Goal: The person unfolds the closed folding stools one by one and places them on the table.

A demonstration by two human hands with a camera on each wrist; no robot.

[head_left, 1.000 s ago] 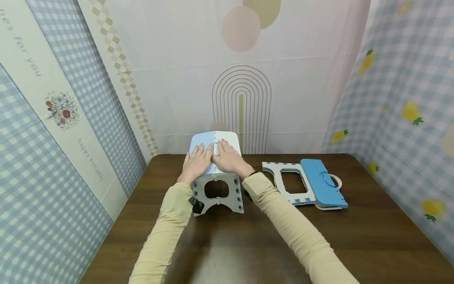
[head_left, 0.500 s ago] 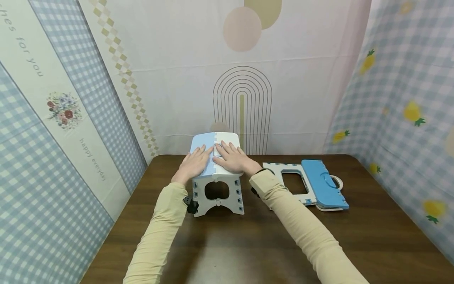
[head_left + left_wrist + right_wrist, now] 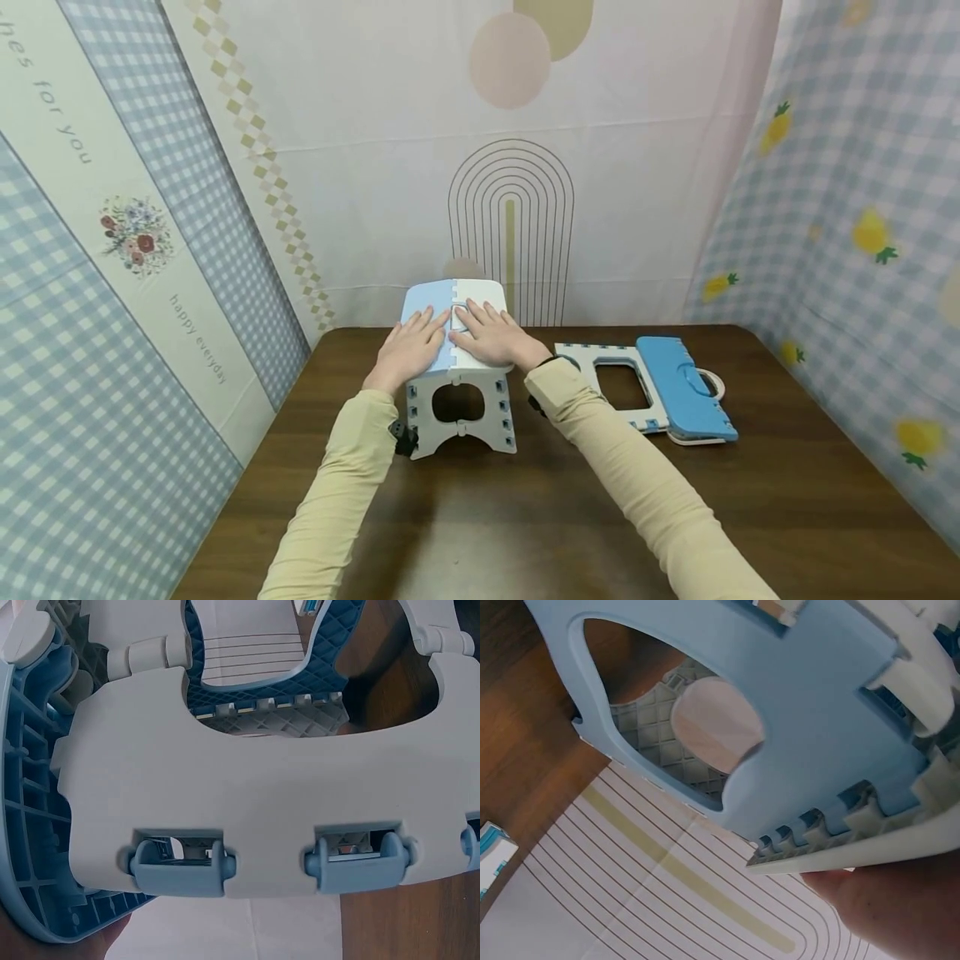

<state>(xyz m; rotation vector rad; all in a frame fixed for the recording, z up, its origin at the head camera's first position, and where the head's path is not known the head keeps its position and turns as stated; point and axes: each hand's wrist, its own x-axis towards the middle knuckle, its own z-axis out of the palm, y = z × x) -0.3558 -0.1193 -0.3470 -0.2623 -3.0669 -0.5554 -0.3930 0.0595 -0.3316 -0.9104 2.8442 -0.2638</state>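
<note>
A folding step stool (image 3: 431,298) stands unfolded on the table, its top half light blue and half white. My left hand (image 3: 408,348) lies flat on the blue half, fingers straight. On the white half rests my right hand (image 3: 493,335), fingers spread, with its thumb toward the middle seam. The stool's pale front leg panel (image 3: 247,780), with blue hinges, fills the left wrist view. In the right wrist view a light blue side panel (image 3: 817,712) shows, and part of the right hand (image 3: 907,907) is at the white top's edge.
A second folding stool (image 3: 686,387), blue and white, lies folded down flat on the brown table (image 3: 480,525) to the right. A patterned cloth (image 3: 360,208) hangs behind the table, and checked cloths hang at both sides.
Over the last second both hands have shifted slightly apart on the stool top, the right one outward to the right with its fingers spreading. The stool stays in place.
</note>
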